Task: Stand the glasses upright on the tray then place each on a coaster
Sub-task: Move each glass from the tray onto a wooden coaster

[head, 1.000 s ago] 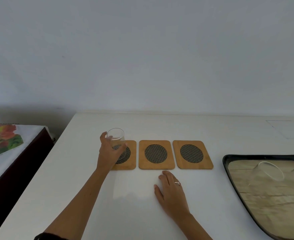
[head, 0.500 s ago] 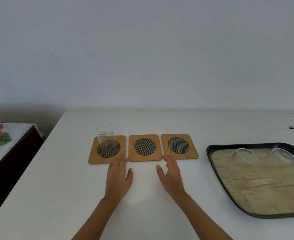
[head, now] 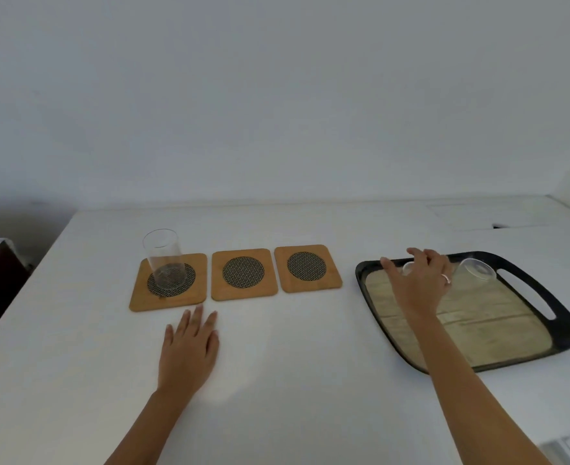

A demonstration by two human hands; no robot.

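1 glass (head: 164, 260) stands on the 9 o'clock coaster (head: 168, 282) — 2 remain tipped on the tray (head: 565, 333), right hand (head: 418, 283) spread over 1 at 3 o'clock.

One glass (head: 407, 268) on the tray (head: 569, 327) is largely covered by the right hand (head: 416, 283); whether a grip is closed on it cannot be told. Both forearms are cut off by the lower edge.

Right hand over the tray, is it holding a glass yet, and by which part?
Cannot be told. The right hand covers a tipped glass on the tray; its grip is hidden. The left hand holds nothing.
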